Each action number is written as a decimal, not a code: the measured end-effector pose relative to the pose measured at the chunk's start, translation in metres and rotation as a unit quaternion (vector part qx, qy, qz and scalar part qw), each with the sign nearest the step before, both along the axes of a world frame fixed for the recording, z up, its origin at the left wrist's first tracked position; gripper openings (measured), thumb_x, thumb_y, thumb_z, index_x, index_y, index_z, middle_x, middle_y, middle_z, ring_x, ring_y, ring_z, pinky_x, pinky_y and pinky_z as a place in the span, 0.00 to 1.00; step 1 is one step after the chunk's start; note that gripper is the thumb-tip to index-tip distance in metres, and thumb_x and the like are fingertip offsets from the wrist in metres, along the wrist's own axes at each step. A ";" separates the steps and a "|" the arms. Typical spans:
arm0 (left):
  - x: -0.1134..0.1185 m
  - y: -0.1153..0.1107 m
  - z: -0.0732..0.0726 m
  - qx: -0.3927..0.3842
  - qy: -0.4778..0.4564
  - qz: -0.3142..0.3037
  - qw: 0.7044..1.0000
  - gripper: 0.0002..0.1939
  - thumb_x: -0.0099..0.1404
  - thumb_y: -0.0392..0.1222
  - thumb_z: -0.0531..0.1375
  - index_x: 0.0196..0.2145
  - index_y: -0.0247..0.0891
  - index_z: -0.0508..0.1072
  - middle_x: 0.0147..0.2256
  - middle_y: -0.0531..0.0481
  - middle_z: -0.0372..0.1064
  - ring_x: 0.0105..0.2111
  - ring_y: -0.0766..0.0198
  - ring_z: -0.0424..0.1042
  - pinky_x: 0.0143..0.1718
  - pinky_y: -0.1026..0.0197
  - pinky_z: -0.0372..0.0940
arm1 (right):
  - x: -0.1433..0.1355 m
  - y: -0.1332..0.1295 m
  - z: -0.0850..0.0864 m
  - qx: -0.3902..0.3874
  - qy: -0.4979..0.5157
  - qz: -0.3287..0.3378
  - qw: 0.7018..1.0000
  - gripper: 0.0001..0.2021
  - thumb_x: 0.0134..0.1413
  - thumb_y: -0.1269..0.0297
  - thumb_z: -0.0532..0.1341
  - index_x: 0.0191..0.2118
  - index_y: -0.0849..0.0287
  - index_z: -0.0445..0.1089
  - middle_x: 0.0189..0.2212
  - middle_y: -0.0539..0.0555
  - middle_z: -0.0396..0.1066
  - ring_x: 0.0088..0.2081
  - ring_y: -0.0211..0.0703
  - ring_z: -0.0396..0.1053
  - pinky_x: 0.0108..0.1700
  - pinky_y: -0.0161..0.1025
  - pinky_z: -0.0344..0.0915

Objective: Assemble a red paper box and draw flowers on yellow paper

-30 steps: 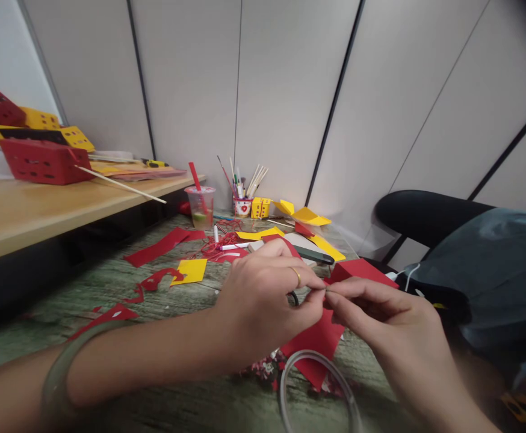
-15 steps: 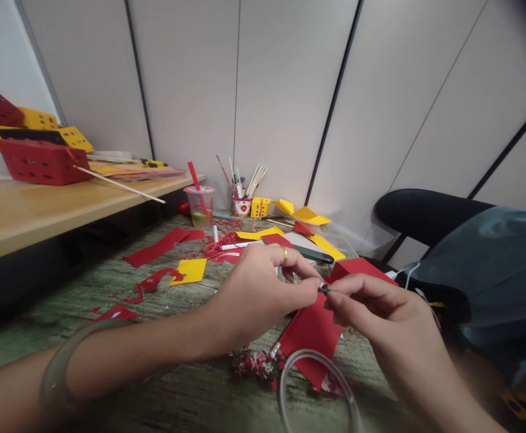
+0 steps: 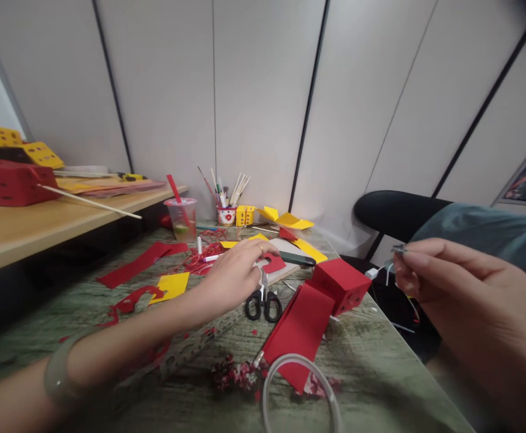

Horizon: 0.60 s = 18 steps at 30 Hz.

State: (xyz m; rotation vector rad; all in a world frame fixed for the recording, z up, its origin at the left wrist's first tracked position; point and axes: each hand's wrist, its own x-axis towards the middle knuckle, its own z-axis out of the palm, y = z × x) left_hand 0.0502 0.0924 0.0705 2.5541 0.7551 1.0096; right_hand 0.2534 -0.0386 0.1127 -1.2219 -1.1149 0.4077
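Note:
My right hand [image 3: 475, 288] is raised past the table's right edge, thumb and forefinger pinching a small dark grey piece [image 3: 398, 249] whose kind I cannot make out. My left hand [image 3: 233, 270], with a ring on one finger, reaches over the table, its fingers stretched forward and apart from my right hand. Near its fingertips lies red paper with a cut-out [image 3: 272, 263]. Black-handled scissors [image 3: 263, 300] rest just right of that hand, their blades partly by its fingers. Folded red paper [image 3: 301, 328] and a red paper box [image 3: 342, 282] lie farther right.
A drink cup [image 3: 182, 219] with a red straw and a pen holder [image 3: 226, 215] stand at the back. Red box [image 3: 10, 183] and stick are on the raised wooden shelf [image 3: 77, 216] at left. A clear ring [image 3: 269, 385] lies in front. A chair [image 3: 393, 207] stands right.
My hands have parted. The right moved right and up with the small dark piece; the left moved left and back over the papers. Scissors and red box came into plain sight as the view shifted right.

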 end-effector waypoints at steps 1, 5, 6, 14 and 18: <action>0.005 0.001 -0.001 -0.015 0.002 -0.014 1.000 0.16 0.57 0.30 0.50 0.43 0.38 0.67 0.43 0.47 0.66 0.44 0.60 0.64 0.44 0.54 0.59 | 0.007 -0.003 -0.003 -0.010 -0.007 -0.011 1.000 0.06 0.40 0.61 0.64 0.20 0.55 0.70 0.16 0.49 0.63 0.20 0.36 0.57 0.20 0.34 0.53; 0.039 0.000 -0.004 -0.083 0.010 -0.064 0.994 0.13 0.58 0.41 0.54 0.42 0.37 0.68 0.42 0.46 0.67 0.42 0.59 0.66 0.41 0.55 0.63 | 0.030 -0.012 -0.024 -0.056 -0.003 -0.032 0.998 0.07 0.41 0.60 0.63 0.21 0.56 0.70 0.17 0.48 0.62 0.21 0.36 0.57 0.22 0.34 0.52; 0.050 0.000 -0.006 -0.098 0.011 -0.075 0.992 0.17 0.57 0.44 0.56 0.43 0.37 0.67 0.44 0.45 0.66 0.44 0.58 0.66 0.42 0.54 0.62 | 0.035 -0.013 -0.030 -0.063 0.003 -0.032 0.997 0.08 0.42 0.60 0.63 0.21 0.57 0.69 0.17 0.48 0.62 0.22 0.36 0.57 0.23 0.34 0.53; 0.133 0.017 -0.029 -0.220 -0.001 -0.120 0.968 0.40 0.40 0.56 0.65 0.48 0.31 0.61 0.44 0.36 0.65 0.42 0.46 0.66 0.38 0.52 0.64 | 0.054 -0.015 -0.058 -0.065 0.038 -0.027 0.997 0.07 0.41 0.63 0.65 0.21 0.59 0.70 0.18 0.47 0.63 0.23 0.35 0.56 0.25 0.32 0.53; 0.140 0.028 -0.021 -0.291 -0.045 -0.161 0.942 0.35 0.49 0.50 0.61 0.50 0.28 0.57 0.46 0.33 0.63 0.43 0.50 0.67 0.37 0.55 0.65 | 0.061 -0.014 -0.066 -0.047 0.061 -0.039 0.996 0.07 0.40 0.64 0.66 0.20 0.60 0.71 0.18 0.48 0.64 0.22 0.34 0.56 0.24 0.31 0.54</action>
